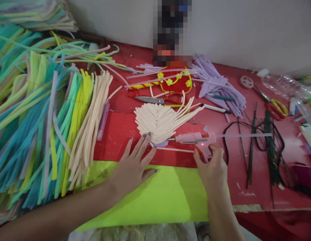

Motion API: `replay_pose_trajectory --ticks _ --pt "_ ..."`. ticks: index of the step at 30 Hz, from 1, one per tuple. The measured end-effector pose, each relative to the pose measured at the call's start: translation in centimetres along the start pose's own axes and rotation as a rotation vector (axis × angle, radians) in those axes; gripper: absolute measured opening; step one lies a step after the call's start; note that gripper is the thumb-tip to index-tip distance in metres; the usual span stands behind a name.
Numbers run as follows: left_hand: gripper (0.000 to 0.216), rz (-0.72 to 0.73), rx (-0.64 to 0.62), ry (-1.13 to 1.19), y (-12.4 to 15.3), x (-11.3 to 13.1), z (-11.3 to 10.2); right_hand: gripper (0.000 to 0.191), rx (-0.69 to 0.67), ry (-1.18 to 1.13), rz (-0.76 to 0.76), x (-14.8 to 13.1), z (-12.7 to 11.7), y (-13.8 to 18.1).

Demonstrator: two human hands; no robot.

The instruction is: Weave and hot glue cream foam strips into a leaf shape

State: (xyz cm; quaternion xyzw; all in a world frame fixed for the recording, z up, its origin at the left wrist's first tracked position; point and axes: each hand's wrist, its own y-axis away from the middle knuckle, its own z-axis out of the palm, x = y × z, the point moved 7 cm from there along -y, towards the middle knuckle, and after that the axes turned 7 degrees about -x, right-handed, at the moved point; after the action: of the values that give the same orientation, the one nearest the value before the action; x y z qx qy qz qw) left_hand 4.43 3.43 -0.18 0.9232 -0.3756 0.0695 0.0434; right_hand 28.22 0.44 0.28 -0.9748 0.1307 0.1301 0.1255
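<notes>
A heart-shaped piece woven from cream strips (160, 121) lies on the red table (220, 187). My left hand (135, 164) rests flat with fingers spread, its fingertips pressing the piece's lower edge. My right hand (212, 167) is closed round the handle of a pink glue gun (192, 138), whose nozzle points left at the bottom tip of the woven piece. A thin cream strip (175, 149) lies just under the gun, between my two hands.
A big heap of coloured strips (37, 127) fills the left. A lime-green sheet (155, 197) lies near me. Scissors (157, 99), a red pouch (175, 80), lilac strips (215, 83), pens, black cable (265, 140), red-handled scissors (276, 107) and a plastic bottle (283, 85) lie behind and right.
</notes>
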Motion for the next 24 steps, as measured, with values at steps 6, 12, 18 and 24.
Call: replay_pose_trajectory --ticks 6,12,18,24 --pt "0.059 -0.012 -0.002 0.014 0.07 -0.09 0.08 0.041 -0.023 0.014 0.046 0.36 -0.06 0.05" --pt "0.058 -0.009 -0.004 0.012 0.00 -0.06 0.09 0.038 -0.022 0.006 0.042 0.28 -0.08 -0.07" --pt "0.058 -0.011 -0.008 0.014 0.02 -0.07 -0.05 0.039 -0.006 0.036 0.033 0.28 -0.10 -0.11" --pt "0.058 -0.010 -0.014 0.004 0.04 -0.02 0.07 0.040 0.004 0.023 0.033 0.29 -0.15 -0.15"
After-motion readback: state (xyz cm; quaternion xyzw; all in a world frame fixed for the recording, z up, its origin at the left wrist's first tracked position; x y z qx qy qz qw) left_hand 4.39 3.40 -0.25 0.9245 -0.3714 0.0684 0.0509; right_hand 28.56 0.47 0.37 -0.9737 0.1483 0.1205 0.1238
